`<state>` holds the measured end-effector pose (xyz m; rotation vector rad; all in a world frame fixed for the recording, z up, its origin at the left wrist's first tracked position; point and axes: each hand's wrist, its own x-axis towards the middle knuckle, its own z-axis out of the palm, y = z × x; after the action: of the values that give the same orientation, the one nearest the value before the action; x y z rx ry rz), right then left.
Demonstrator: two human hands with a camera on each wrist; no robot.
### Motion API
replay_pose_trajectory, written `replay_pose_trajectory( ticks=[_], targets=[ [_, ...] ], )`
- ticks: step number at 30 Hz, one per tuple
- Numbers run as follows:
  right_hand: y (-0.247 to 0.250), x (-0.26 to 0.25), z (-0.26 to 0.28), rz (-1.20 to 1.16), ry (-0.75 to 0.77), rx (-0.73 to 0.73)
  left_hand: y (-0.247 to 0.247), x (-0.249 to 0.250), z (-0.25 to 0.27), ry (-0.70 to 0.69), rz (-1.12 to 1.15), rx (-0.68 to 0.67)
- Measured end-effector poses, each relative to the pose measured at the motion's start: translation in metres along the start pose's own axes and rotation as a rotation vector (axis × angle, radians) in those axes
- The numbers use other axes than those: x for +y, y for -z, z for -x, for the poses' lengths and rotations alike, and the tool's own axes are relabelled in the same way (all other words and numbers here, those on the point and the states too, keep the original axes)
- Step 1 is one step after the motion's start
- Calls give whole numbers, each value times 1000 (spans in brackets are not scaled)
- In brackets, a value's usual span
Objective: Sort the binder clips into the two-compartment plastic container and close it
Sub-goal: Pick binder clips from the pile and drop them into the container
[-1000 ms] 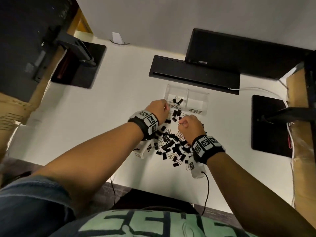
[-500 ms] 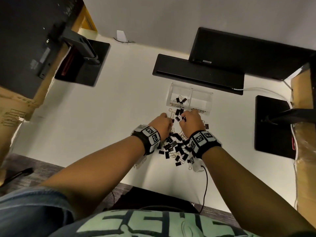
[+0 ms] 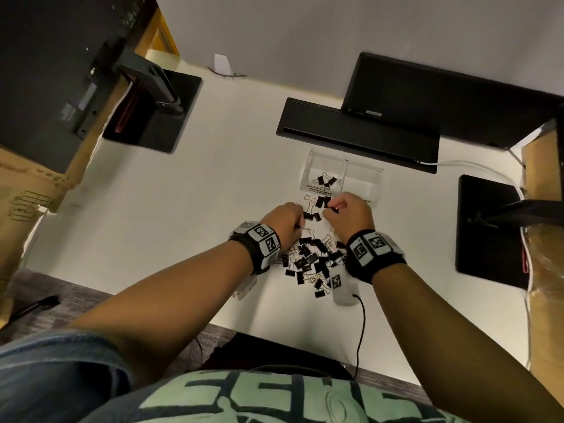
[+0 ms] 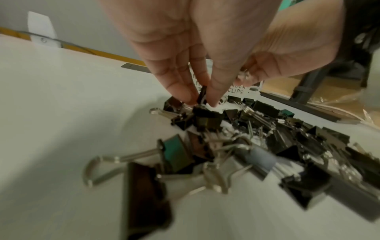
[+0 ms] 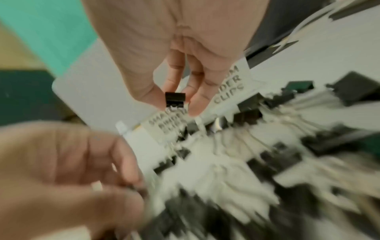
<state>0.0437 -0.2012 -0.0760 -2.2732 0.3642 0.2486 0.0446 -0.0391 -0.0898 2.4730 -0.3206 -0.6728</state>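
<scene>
A clear two-compartment container [image 3: 363, 170] stands open on the white desk; its left compartment holds a few small black binder clips [image 3: 326, 180], its right one looks bare. A pile of black binder clips [image 3: 311, 261] lies between my wrists. My left hand [image 3: 287, 218] reaches into the pile's far edge and pinches a small black clip [image 4: 202, 95] between thumb and fingers. My right hand [image 3: 348, 210], just in front of the container, pinches another small black clip [image 5: 175, 98] above the label "SMALL BINDER CLIPS" [image 5: 168, 123].
A black keyboard [image 3: 357, 134] and a monitor [image 3: 442, 96] sit right behind the container. Black stand bases rest at the far left [image 3: 152, 111] and at the right [image 3: 488, 230]. A black cable [image 3: 361, 325] runs off the desk's near edge.
Both hands have moved forward from the pile toward the container. The right hand now holds a small clip near the container's front; the left hand has dropped to the pile's far edge.
</scene>
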Motion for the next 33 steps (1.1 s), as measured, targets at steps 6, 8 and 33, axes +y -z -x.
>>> replay_pose_trajectory(
  ticks=[6,8,33],
  targets=[
    [25,-37,-33,-96,53,38,6,0,3,135,188,51],
    [25,-44,-44,4,104,44,6,1,2,176,222,73],
    [-19,16,15,337,112,-175,46,50,-67,13,12,192]
  ],
)
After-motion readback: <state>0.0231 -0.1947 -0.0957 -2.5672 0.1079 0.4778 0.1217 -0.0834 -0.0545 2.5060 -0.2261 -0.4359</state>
